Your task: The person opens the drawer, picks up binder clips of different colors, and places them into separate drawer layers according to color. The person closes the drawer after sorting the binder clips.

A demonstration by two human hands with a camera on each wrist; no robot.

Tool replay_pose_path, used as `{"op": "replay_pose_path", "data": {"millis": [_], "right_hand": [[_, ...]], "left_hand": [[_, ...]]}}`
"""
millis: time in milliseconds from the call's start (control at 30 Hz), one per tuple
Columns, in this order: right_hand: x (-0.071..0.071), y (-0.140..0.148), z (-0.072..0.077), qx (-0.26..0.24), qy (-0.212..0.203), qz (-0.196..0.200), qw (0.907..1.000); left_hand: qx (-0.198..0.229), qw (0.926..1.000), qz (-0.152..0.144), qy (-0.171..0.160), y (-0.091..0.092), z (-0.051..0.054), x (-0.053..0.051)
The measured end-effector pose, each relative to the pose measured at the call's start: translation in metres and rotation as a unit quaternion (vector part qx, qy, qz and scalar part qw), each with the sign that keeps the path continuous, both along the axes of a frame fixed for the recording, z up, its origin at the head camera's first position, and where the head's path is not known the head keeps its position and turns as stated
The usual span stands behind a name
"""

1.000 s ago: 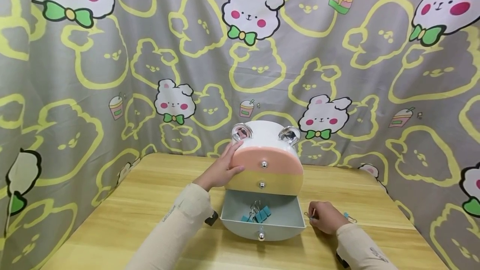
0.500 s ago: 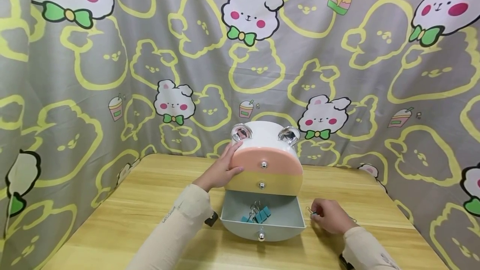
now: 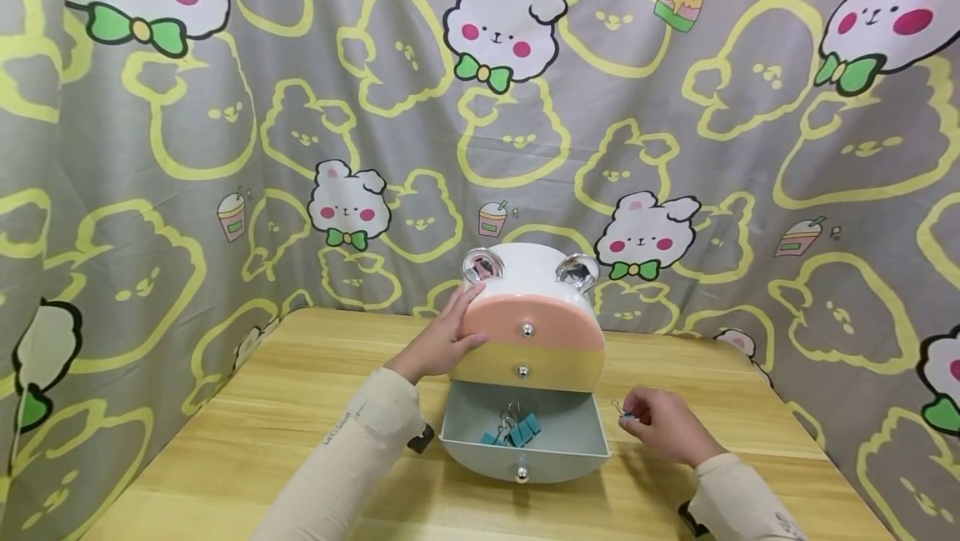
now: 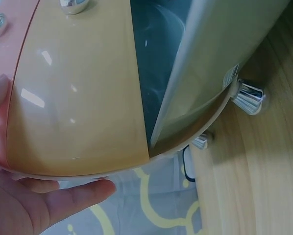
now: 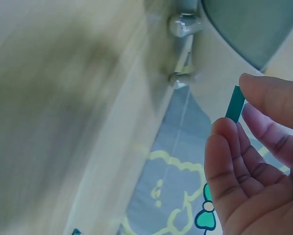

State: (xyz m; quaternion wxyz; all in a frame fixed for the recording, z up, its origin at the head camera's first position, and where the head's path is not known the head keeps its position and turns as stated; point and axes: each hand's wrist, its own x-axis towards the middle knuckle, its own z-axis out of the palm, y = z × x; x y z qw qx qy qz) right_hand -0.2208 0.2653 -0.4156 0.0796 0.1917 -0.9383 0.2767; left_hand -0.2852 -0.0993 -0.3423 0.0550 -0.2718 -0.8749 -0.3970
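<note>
A small drawer cabinet (image 3: 534, 316) with a white top, silvery ears and pink and yellow drawer fronts stands mid-table. Its grey-green bottom drawer (image 3: 525, 462) is pulled out, with several teal binder clips (image 3: 517, 433) inside. My left hand (image 3: 442, 339) rests against the cabinet's left side, thumb on the front and fingers along the side. In the left wrist view, its visible fingers look straight. To the right of the drawer, my right hand (image 3: 667, 424) pinches another teal binder clip (image 5: 235, 104) between thumb and fingers, its wire handle pointing toward the cabinet.
The wooden table (image 3: 247, 458) reaches back to a patterned curtain (image 3: 420, 132) that hangs behind and on both sides. A bit of teal (image 5: 76, 231) shows at the bottom edge of the right wrist view. Round silvery knobs (image 3: 522, 472) stick out from the drawer fronts.
My right hand has moved slightly up and right in the head view with the pinched clip. A clip lying to its right is now hidden behind the hand. My left hand stays put.
</note>
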Motion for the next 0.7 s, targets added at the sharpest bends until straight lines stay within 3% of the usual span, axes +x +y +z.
{"op": "replay_pose_path", "data": {"millis": [700], "right_hand": [[0.009,-0.014,0.028,-0.018,0.042,0.008,0.9989]], "left_hand": [[-0.003,0.9999,-0.007,0.010,-0.002,0.002,0.003]]}}
